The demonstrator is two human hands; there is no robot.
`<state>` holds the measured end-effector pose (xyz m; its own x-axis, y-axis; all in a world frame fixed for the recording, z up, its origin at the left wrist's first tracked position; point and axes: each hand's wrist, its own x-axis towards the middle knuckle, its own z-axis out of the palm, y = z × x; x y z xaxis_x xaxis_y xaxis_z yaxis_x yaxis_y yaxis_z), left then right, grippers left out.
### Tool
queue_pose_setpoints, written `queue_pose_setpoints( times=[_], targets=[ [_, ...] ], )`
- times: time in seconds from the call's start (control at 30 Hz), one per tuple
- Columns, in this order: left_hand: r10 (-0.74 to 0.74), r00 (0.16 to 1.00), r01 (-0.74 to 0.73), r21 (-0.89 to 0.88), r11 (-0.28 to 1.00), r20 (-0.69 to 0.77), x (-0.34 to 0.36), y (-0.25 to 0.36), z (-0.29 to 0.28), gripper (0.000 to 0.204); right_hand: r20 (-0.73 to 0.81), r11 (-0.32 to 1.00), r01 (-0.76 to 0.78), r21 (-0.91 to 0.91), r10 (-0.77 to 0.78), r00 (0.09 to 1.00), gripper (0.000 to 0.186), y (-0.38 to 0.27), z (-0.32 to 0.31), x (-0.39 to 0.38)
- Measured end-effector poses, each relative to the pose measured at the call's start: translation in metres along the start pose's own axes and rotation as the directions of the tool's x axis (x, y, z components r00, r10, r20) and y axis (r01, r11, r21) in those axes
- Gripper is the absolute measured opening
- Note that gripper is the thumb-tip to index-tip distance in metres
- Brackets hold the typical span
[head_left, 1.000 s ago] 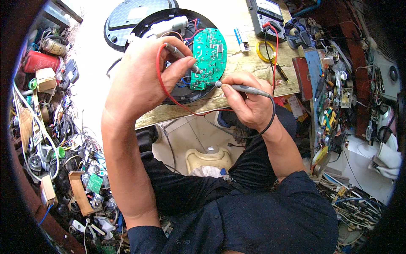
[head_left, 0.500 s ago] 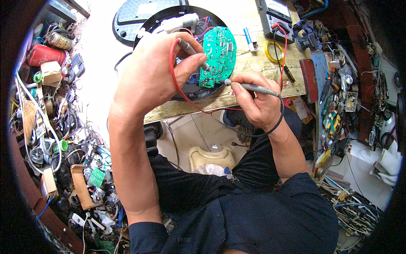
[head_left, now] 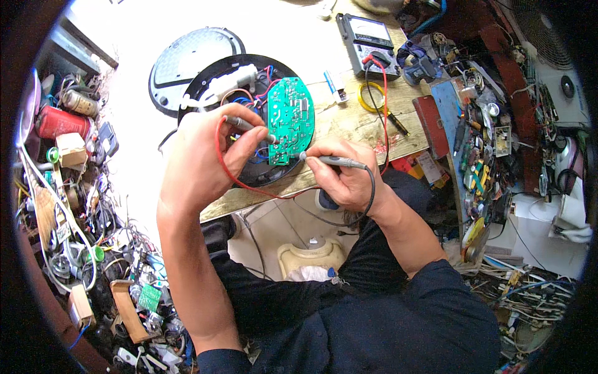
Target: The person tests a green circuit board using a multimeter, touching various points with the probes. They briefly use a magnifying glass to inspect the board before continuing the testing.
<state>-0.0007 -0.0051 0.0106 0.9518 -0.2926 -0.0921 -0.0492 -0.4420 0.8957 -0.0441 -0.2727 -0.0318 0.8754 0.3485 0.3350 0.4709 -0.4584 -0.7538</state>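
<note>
My left hand [head_left: 208,159] is closed on a grey test probe [head_left: 240,123] with a red lead, its tip at the green circuit board [head_left: 293,112] on a round black housing [head_left: 205,75] with wires and a white cylindrical part [head_left: 233,82]. My right hand [head_left: 342,181] grips a second grey probe [head_left: 339,161] with a black lead, its tip at the board's lower right edge. The leads run near an analog meter [head_left: 364,40], where a red plug shows. Whether the tips touch the board is too small to tell. A round grey cover [head_left: 190,59] lies behind the housing.
The wooden table [head_left: 386,118] also holds a yellow ring [head_left: 362,100] and a small blue-white box [head_left: 335,90]. Heaps of cables and parts [head_left: 75,224] fill the left side; a cluttered blue board [head_left: 448,106] stands right. A cream plastic container [head_left: 293,255] is between my legs.
The view has shifted, so the table, board and both hands sit lower and further left in the picture, with more of the table's back showing. Both hands still hold their probes at the board.
</note>
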Motion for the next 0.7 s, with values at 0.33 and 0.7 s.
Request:
queue_pose_setpoints(
  times=[0.33,0.7],
  targets=[
    [-0.048,0.999,0.049,0.064,0.997,-0.007,0.0033,0.0013,0.0008,0.017,-0.024,0.998,0.04,0.047,-0.039,0.999,0.014,0.0043,0.0001,0.0016],
    [0.112,0.993,-0.111,0.047,0.993,-0.031,0.0011,-0.004,0.0,0.017,-0.01,1.0,-0.01,0.017,0.01,1.0,0.013,0.0015,0.0008,0.0006]
  ],
)
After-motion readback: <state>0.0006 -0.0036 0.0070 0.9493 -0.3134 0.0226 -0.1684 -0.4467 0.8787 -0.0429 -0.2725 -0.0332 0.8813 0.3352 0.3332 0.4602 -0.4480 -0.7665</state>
